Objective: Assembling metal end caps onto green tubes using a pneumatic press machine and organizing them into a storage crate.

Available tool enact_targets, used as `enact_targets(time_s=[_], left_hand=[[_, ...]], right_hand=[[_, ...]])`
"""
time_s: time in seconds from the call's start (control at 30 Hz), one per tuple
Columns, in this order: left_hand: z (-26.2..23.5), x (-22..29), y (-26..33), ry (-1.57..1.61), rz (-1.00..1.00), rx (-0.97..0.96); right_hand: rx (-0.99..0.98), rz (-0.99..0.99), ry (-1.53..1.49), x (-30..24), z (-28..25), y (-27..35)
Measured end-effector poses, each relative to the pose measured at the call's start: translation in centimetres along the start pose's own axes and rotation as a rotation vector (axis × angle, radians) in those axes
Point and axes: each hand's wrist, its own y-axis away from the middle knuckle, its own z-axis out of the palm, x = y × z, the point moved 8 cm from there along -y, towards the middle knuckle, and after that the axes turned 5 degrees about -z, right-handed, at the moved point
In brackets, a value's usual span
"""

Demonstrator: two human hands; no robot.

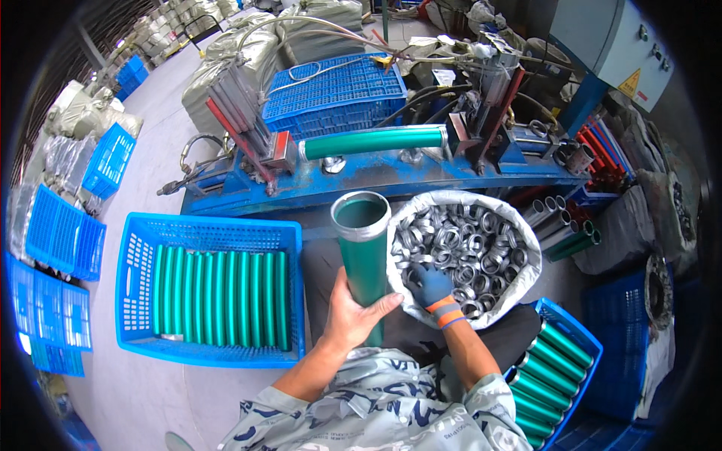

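Note:
My left hand (pixel 352 310) is wrapped round a green tube (pixel 364 259), held nearly upright in front of me. A silver metal ring (pixel 360 232) sits round the tube's upper end, and its open mouth faces up. My right hand (pixel 432 286), in a dark blue-grey glove with an orange cuff, reaches into a white sack (pixel 519 301) full of loose metal rings (pixel 451 240). Its fingers look curled down among the rings, and their tips are mostly hidden. Whatever they pinch cannot be made out.
A blue crate (pixel 210 358) with a row of green tubes stands at left; another blue crate (pixel 590 353) with tubes is at lower right. Ahead, a blue machine bench (pixel 361 177) carries a horizontal green tube (pixel 376 142) between two end blocks. A control box (pixel 613 41) hangs upper right.

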Motion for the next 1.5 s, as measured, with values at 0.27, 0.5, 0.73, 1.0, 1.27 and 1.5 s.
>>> enact_targets(time_s=[0.27, 0.5, 0.73, 1.0, 1.27, 1.5], left_hand=[[-1.3, -1.3, -0.9, -0.159, 0.029, 0.102], [0.2, 1.5, -1.5, -0.39, 0.15, 0.092], [2.9, 2.0, 0.7, -0.645, 0.271, 0.029], [2.6, 0.1, 1.8, -0.718, 0.252, 0.011], [2.3, -4.6, 2.2, -0.278, -0.204, -0.335], [2.5, -6.1, 2.3, -0.091, -0.284, -0.472]], right_hand=[[-0.102, 0.2, 0.054, 5.2, -1.2, 2.6], [0.263, 0.25, -1.17, -0.7, -14.0, 1.2], [0.336, -0.033, -1.705, -11.5, -26.3, -1.2], [0.363, 0.009, -1.959, -12.1, -23.6, -0.2], [0.607, -0.026, -1.597, -13.6, -24.4, 0.0], [0.677, -0.015, -1.38, -14.2, -25.5, 0.7]])
